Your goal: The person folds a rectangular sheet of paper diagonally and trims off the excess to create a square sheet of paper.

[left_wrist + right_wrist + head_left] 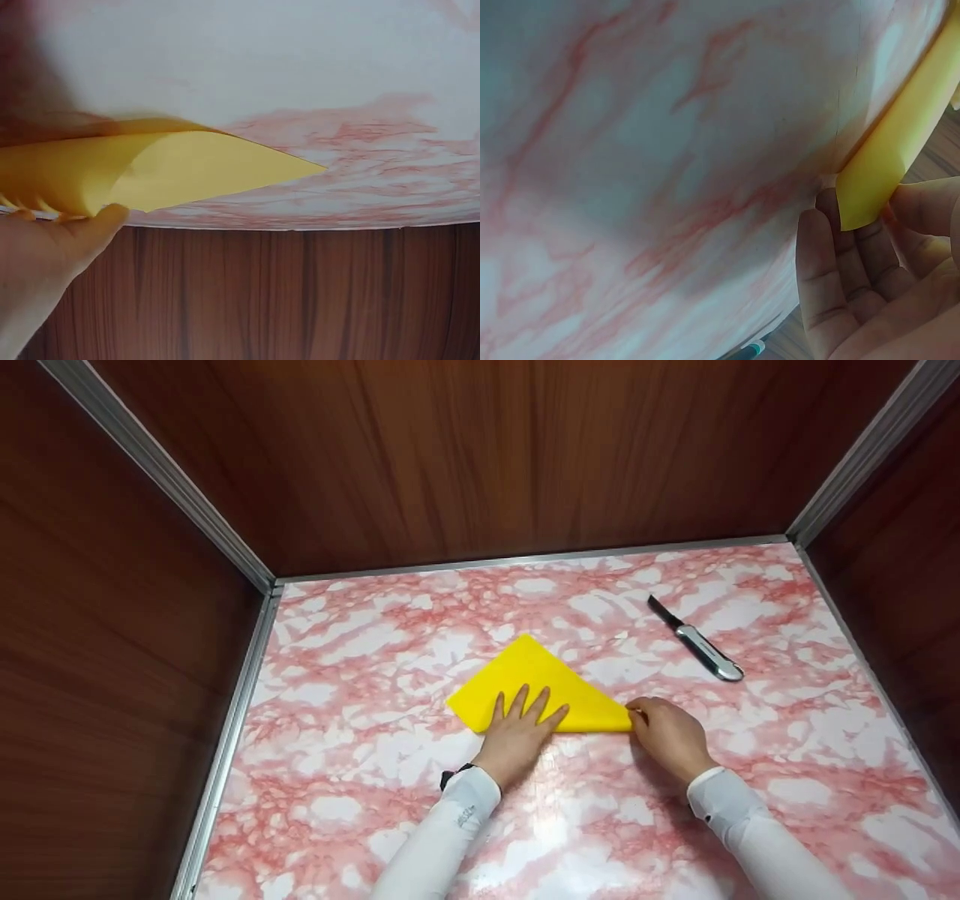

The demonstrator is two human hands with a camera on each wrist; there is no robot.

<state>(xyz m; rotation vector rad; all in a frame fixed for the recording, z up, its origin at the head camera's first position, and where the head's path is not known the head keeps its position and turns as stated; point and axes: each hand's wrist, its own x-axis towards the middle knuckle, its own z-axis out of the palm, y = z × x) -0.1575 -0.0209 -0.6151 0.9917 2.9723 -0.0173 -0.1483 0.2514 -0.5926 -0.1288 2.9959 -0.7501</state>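
Observation:
A yellow sheet of paper (529,667), folded along its near edge, lies at the middle of the table. My left hand (517,742) rests on its near left part with spread fingers. At the sheet's right end, my right hand (671,735) pinches the narrow corner. From the left wrist, the paper (217,165) looks curved up along the fold, with the thumb of the left hand (45,255) against it. In the right wrist view, the paper's end (885,169) sits between the thumb and fingers of the right hand (885,277).
A utility knife (705,649) with a black blade and grey handle lies to the right, beyond the right hand. The pink-and-white marbled table (360,810) is bordered by metal strips and brown wood-grain panels (465,457) at the back and both sides.

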